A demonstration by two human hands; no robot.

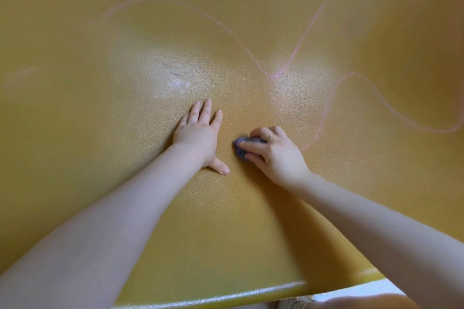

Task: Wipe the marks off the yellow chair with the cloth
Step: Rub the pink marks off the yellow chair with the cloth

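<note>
The yellow chair (125, 195) fills almost the whole view, its textured seat curving up into the back. Pink wavy marks (296, 50) run across the seat and back, and another pink loop (376, 93) lies to the right. A short dark scuff (175, 71) sits near the middle. My left hand (200, 133) rests flat on the seat with fingers spread. Just to its right, my right hand (273, 153) grips a small bunched grey-purple cloth (242, 148) and holds it against the seat. A pink stroke ends close to the right of that hand.
The chair's rounded front edge (226, 296) runs along the bottom. A strip of pale floor (364, 292) and a bit of my clothing show below it at the lower right. A faint pink smear (22, 74) lies at the far left.
</note>
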